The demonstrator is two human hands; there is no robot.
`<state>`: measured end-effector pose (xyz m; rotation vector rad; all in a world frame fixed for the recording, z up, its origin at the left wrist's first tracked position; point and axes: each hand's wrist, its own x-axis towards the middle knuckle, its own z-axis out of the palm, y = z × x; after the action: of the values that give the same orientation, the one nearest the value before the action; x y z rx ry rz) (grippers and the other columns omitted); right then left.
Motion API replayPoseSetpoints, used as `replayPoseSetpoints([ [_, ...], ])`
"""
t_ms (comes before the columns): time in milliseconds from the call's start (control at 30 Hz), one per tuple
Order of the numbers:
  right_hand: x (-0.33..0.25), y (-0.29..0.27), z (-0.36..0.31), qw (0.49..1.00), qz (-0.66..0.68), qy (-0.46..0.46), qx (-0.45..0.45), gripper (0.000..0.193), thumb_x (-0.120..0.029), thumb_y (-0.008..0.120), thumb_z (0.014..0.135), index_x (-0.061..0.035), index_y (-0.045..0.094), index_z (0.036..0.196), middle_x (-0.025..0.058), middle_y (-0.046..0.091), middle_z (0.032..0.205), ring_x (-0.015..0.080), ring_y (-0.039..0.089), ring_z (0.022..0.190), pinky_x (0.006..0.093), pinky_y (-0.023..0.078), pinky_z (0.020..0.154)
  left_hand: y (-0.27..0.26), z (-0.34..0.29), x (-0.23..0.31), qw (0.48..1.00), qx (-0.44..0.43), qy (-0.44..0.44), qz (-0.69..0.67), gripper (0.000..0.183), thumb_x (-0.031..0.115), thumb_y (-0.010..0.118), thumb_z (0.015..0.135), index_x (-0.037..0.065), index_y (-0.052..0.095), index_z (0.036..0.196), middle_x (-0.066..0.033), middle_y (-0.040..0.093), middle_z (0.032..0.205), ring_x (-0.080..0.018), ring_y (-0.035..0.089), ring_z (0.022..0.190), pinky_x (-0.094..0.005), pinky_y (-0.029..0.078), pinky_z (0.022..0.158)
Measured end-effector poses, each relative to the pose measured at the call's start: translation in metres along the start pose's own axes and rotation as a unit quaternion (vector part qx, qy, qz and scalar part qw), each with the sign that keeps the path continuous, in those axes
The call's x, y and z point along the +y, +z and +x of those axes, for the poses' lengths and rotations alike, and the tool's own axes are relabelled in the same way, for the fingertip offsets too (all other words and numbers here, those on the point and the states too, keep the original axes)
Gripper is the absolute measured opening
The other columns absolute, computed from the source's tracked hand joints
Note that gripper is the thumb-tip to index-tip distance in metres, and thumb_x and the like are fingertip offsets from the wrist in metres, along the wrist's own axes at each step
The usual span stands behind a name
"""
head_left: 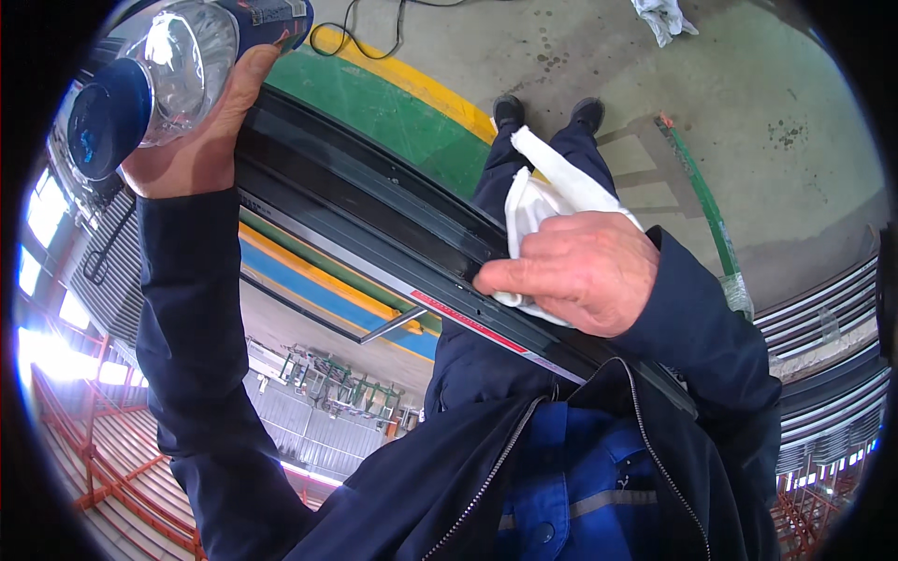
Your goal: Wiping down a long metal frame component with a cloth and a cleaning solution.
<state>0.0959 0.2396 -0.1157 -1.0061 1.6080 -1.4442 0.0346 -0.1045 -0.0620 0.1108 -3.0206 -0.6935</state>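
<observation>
A single head-worn fisheye camera looks steeply down the person's own body, so the open dark jacket (524, 467) fills the lower middle and the shoes (547, 112) stand far off near the top on the concrete floor (748, 122). Both forearms enter from the lower edge and sit very close to the lens. A long black frame rail (374, 220) crosses the view diagonally at close range, its straight edges bowed by the lens. The lower-left part is a glass reflection of a hall roof. No second view overlaps.
</observation>
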Motion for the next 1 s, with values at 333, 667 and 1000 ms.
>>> replayPoseSetpoints([
  [333, 0.006, -0.01, 0.006, 0.993, -0.089, -0.064, -0.034, 0.039, -0.01, 0.062, 0.082, -0.0208, 0.068, 0.118, 0.0017, 0.054, 0.074, 0.0237, 0.058, 0.07, 0.0383, 0.047, 0.058, 0.002, -0.003, 0.01, 0.999, 0.002, -0.02, -0.035, 0.06, 0.019, 0.088, 0.078, -0.002, 0.059, 0.126, -0.0148, 0.067, 0.119, -0.0236, 0.066, 0.109, -0.0357, 0.053, 0.097],
  [667, 0.007, -0.01, 0.008, 0.992, -0.095, -0.075, -0.024, 0.039, -0.01, 0.063, 0.082, -0.0186, 0.066, 0.119, 0.0019, 0.055, 0.076, 0.0234, 0.058, 0.071, 0.0378, 0.048, 0.059, 0.005, 0.0, 0.023, 0.994, -0.067, -0.04, -0.072, 0.068, 0.019, 0.088, 0.077, 0.0, 0.054, 0.133, -0.0142, 0.067, 0.123, -0.0226, 0.067, 0.111, -0.0336, 0.052, 0.101],
  [1000, 0.005, -0.005, 0.009, 0.997, -0.064, -0.052, -0.013, 0.045, -0.008, 0.069, 0.076, -0.0177, 0.064, 0.12, 0.0019, 0.054, 0.074, 0.0237, 0.058, 0.072, 0.0377, 0.048, 0.059, 0.003, -0.001, 0.014, 0.995, -0.035, -0.056, -0.071, 0.067, 0.02, 0.089, 0.076, -0.001, 0.056, 0.13, -0.0148, 0.066, 0.122, -0.0221, 0.066, 0.111, -0.0337, 0.053, 0.098],
])
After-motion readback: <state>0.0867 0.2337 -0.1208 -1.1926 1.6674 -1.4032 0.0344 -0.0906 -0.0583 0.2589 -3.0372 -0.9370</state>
